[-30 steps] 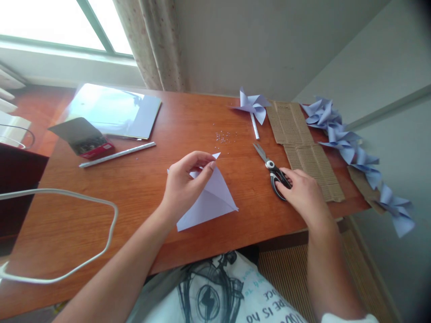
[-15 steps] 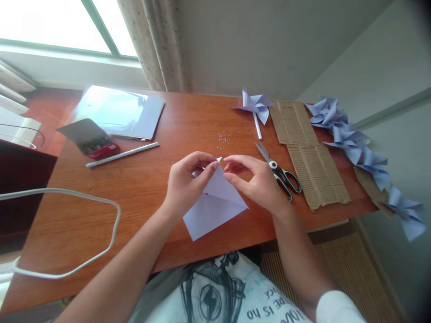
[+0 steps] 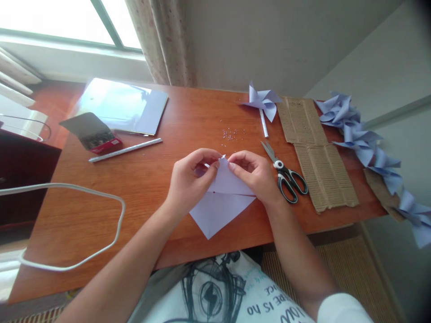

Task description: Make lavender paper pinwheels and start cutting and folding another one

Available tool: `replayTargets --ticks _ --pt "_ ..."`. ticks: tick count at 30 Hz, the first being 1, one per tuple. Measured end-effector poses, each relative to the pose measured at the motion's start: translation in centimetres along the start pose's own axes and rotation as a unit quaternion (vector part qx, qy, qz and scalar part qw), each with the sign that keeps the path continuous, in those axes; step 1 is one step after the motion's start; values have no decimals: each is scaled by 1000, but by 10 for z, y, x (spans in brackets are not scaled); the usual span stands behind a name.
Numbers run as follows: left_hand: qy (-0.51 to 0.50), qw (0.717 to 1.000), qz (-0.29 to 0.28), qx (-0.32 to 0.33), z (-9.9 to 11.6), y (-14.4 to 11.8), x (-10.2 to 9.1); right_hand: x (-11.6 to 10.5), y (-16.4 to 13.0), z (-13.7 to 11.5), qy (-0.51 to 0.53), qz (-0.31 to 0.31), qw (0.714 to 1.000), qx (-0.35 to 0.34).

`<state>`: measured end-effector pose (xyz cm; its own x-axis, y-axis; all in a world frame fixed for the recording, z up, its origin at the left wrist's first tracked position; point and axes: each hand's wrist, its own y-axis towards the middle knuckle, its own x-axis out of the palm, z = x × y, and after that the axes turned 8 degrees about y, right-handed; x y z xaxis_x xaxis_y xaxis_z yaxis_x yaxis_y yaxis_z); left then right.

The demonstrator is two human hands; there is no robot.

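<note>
Pinching the top corner of the folded paper (image 3: pixel 220 204) between our left hand (image 3: pixel 188 181) and right hand (image 3: pixel 257 177) at the table's (image 3: pixel 151 188) near edge, we judge it light, floppy and best held by its corners.

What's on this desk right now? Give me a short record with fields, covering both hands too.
Left hand: pinching the top corner of the lilac paper sheet
Right hand: pinching the same corner from the other side
Paper: creased, lying on the wooden desk
Scissors: lying closed, just right of the right hand, untouched
Corrugated cardboard: strips right of the scissors
Finished pinwheel: at the far edge
More pinwheels: row along the right side
Paper stick: left of the hands
</note>
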<state>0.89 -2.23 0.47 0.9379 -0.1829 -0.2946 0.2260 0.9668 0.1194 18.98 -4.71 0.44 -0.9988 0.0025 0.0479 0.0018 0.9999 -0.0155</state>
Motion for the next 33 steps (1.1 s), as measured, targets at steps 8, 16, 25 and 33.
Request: replayTargets --ticks 8,16,25,33 --pt "24 999 1 25 3 0 0 0 -3 4 -33 -14 999 -8" --pt "18 1000 -11 1 4 0 -1 2 -5 3 -62 -36 997 -21" --pt "-73 993 -74 -60 8 2 1 4 -6 -1 -69 -15 996 -49" --pt "-95 987 -109 -72 6 2 0 4 -7 -3 -95 -26 993 -64"
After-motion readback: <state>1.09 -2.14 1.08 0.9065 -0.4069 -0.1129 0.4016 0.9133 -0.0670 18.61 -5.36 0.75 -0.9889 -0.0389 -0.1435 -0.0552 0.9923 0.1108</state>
